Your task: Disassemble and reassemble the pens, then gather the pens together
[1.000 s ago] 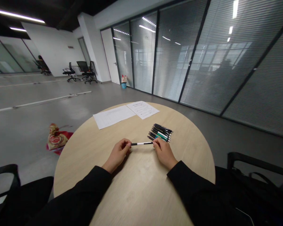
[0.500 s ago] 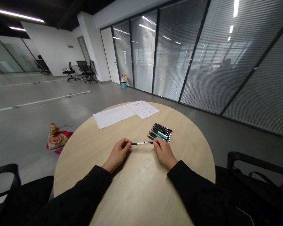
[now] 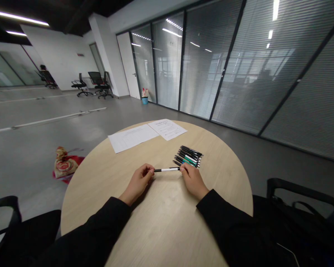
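Two printed sheets [image 3: 130, 138] lie on the round wooden table [image 3: 167, 226] beyond my left hand [image 3: 137, 181]; further left, a crumpled red bag [image 3: 64, 166] sits on the floor [image 3: 30, 148].

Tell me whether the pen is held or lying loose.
Held: the pen spans from the left hand to the right hand, each end pinched in the fingers.

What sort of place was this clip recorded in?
Most likely an open-plan office or meeting space: glass partition walls with blinds, black swivel office chairs further off, and a round wood-look table with printed papers and pens.
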### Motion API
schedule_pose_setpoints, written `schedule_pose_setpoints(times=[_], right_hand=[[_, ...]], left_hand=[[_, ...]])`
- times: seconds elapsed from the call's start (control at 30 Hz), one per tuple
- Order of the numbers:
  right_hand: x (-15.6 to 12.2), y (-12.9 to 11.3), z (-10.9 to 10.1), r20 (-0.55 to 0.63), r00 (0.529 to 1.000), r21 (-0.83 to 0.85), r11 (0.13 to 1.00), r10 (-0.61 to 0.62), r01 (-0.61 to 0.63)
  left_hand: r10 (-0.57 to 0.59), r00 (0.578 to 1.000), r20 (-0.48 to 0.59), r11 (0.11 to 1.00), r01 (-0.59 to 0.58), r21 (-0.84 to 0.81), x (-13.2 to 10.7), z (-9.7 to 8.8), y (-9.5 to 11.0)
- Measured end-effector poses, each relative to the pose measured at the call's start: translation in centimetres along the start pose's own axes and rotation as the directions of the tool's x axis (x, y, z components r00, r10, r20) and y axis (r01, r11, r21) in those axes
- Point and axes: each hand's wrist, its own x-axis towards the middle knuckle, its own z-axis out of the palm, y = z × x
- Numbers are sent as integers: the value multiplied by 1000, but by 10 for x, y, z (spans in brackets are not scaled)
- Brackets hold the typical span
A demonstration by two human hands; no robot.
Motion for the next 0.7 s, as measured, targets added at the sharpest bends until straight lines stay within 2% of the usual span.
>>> schedule_pose_setpoints(times=[0.5, 0.7], right_hand=[[0, 3, 1, 6, 1000, -4, 1000, 4, -4], [0, 0, 1, -44, 999, 20, 1000, 22, -21]], left_hand=[[-11, 1000, 1, 1000, 11, -9, -1, 0, 3], [-9, 1000, -9, 1000, 9, -7, -1, 0, 3]])
